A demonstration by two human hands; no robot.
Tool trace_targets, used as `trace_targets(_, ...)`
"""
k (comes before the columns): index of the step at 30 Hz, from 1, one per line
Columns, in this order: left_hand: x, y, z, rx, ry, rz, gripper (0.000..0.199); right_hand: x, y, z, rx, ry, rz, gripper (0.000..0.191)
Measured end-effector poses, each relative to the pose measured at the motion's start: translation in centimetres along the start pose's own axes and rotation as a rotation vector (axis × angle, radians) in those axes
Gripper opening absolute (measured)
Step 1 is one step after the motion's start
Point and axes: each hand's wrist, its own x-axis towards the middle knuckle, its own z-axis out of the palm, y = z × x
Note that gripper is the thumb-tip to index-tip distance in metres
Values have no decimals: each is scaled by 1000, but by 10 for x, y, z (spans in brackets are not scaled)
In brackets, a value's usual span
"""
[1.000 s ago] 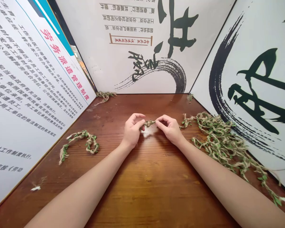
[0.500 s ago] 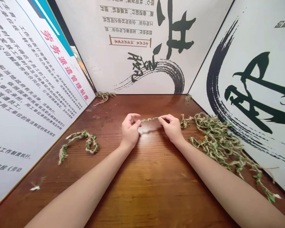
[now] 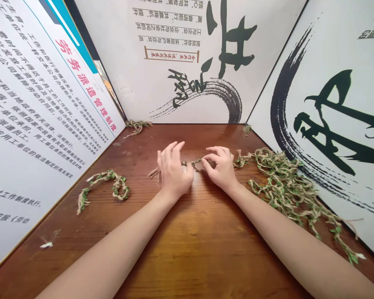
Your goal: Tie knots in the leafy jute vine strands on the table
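Observation:
A short length of leafy twine (image 3: 195,162) lies between my two hands over the wooden table (image 3: 187,249). My left hand (image 3: 175,168) has its fingers raised and spread, with the thumb apart; loose brown twine ends (image 3: 155,172) stick out on its left side. My right hand (image 3: 220,166) pinches the right end of the leafy piece between thumb and forefinger, its other fingers loosely curled. Just right of that hand, a strand of green-leafed twine (image 3: 242,159) trails from a large tangled pile (image 3: 280,182). The palm side of my left hand is partly hidden.
A curled piece of leafy twine (image 3: 120,189) lies at the left, with a small white scrap (image 3: 46,245) nearer the front. Another bundle (image 3: 139,126) sits in the back left corner. Printed boards (image 3: 187,95) wall the table at back, left and right.
My left hand has opened from its pinch, fingers now spread upward, and twine ends show to its left. My right hand has shifted slightly left, still pinching. The twine between them sits slightly lower.

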Motion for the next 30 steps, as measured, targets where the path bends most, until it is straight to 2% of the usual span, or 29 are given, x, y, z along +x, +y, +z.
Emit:
trace_targets(2,-3,0,3,-14,-150,174,67,-1,-4,-1,-9,-19,-56,12)
trace_targets(3,-4,-1,5,-48,-228,216,66,-2,-5,-2,23,-56,-80,12)
trace_targets(6,-3,-7,8,-164,-372,156,45,-3,-5,-2,211,-253,-78,16)
trace_targets(8,-1,-9,9,-206,-376,82,32,-3,-2,-1,302,-313,-8,19)
trace_targets(11,1,-9,7,-217,-341,29,23,-3,0,0,357,-260,81,23)
trace_targets(15,4,-4,3,-155,-210,-165,24,-1,2,-1,385,-217,149,21)
trace_targets(19,7,-2,0,-264,-89,-328,31,-1,0,2,359,-144,176,16)
trace_targets(22,7,-1,0,-405,-116,-309,29,-1,-3,4,290,-103,172,11)
trace_targets(25,4,0,1,-529,-247,-230,29,-2,-8,6,256,-148,156,12)
trace_targets(28,2,1,0,-566,-389,-139,32,-4,-11,9,399,-216,188,14)
trace_targets(30,2,1,0,-535,-416,-65,30,-4,-12,11,528,-245,221,12)
